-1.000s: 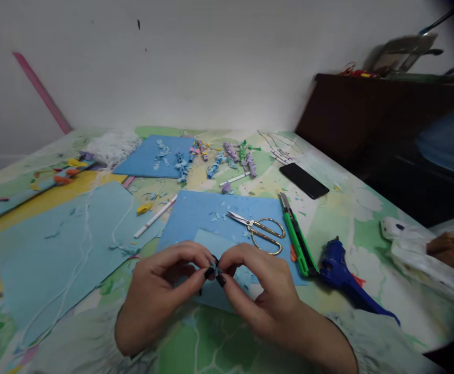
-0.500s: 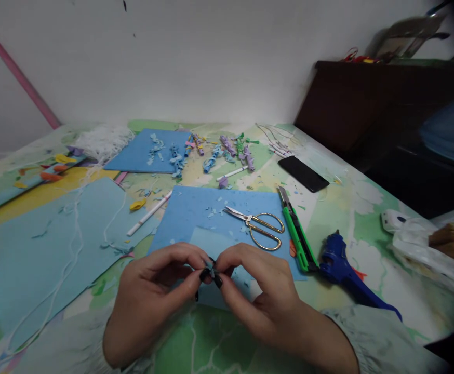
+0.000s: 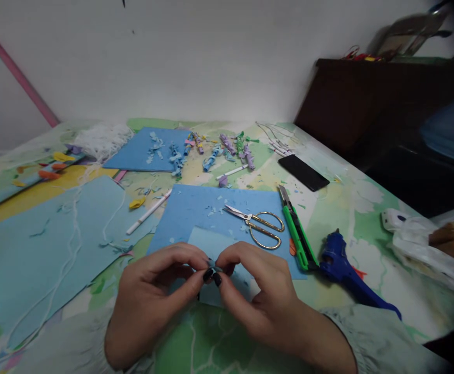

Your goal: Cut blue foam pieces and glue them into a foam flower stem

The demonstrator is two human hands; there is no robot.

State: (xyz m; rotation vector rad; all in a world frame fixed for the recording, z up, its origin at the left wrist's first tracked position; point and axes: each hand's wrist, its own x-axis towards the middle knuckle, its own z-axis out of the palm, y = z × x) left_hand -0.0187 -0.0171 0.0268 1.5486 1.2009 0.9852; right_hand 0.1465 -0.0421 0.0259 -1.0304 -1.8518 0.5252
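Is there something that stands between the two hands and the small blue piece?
Nothing visible does: the left hand and the right hand pinch the small blue piece directly. The scissors lie beyond, apart from both.

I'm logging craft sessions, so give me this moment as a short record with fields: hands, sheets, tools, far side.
Left hand: pinching a small blue piece, mostly hidden by fingers
Right hand: pinching the same piece, fingertips close to the left's
Sheets: light blue square below the hands, overlapping a darker blue sheet
Scissors: on the darker sheet, gold handles
Cutter: green, blade out, right of scissors
Glue gun: blue, right of cutter
Far side: black phone, curled colored rolls
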